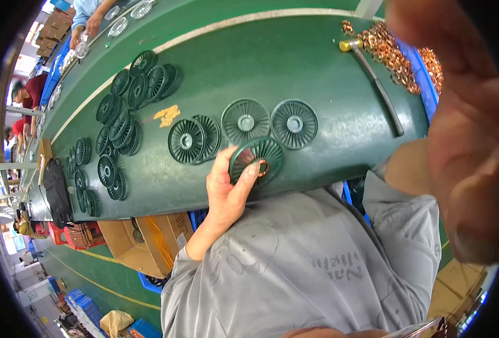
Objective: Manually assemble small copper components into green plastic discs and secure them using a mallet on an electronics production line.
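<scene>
My left hand [229, 188] grips a dark green slotted disc [272, 152], tilted up above the table edge. Under my left thumb, a copper ring [264, 167] sits at the disc's centre. My right hand [457, 129] is raised very close to the camera, large and blurred; whether it holds anything is unclear. Just beyond the held disc lie matching discs: one [245, 122] straight ahead, another [294, 124] to its right, and an overlapping pair [186, 141] to the left.
Several stacks of green discs [138, 90] cover the table's left part. At the far right, a hammer [380, 87] lies beside loose copper rings [387, 50] and a blue bin [421, 73]. An open cardboard box [128, 242] stands below the edge. Another person's hands [92, 25] work at far left.
</scene>
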`<state>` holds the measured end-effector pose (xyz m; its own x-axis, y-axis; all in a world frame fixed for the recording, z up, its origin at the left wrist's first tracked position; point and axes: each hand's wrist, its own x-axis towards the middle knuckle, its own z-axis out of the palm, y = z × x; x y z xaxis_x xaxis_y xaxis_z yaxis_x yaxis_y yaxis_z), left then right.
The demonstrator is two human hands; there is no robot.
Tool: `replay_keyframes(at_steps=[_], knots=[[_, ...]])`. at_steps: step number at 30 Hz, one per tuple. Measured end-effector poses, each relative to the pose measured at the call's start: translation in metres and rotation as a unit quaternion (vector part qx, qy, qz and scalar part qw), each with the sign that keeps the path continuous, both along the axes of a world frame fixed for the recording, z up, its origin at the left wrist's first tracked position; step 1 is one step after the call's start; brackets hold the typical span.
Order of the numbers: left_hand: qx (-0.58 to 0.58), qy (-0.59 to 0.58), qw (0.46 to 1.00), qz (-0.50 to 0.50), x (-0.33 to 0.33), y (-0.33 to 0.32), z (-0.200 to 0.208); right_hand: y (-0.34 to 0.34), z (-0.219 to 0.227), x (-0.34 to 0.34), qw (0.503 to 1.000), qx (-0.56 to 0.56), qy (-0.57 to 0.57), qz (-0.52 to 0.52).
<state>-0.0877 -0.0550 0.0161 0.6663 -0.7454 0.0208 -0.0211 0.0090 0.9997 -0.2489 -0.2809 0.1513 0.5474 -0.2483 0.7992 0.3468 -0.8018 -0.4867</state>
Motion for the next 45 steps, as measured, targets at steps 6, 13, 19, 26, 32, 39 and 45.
replay_keyframes(at_steps=[6, 13, 19, 26, 32, 39, 45], knots=[[-0.028, 0.009, 0.999, -0.017, 0.0, -0.001, -0.002, -0.032, -0.009, 0.005, 1.0, -0.012, 0.027, 0.01], [-0.005, -0.015, 1.0, -0.009, 0.002, -0.001, -0.002, -0.028, -0.012, -0.001, 0.998, -0.032, 0.053, 0.014], [-0.005, -0.02, 1.0, -0.012, 0.001, -0.001, -0.002, -0.021, -0.012, -0.001, 0.996, -0.054, 0.07, 0.022], [-0.081, 0.064, 0.995, -0.005, -0.001, -0.007, 0.007, 0.013, -0.009, 0.028, 0.993, -0.072, 0.087, 0.041], [-0.099, 0.174, 0.98, 0.008, 0.003, -0.012, 0.015, 0.036, -0.022, 0.055, 0.987, -0.069, 0.121, 0.085], [-0.102, 0.2, 0.974, -0.017, 0.004, -0.013, 0.011, 0.061, -0.094, 0.061, 0.969, -0.137, 0.196, 0.06], [-0.076, 0.213, 0.974, -0.023, 0.003, -0.01, 0.004, 0.063, -0.096, 0.065, 0.964, -0.163, 0.196, 0.072]])
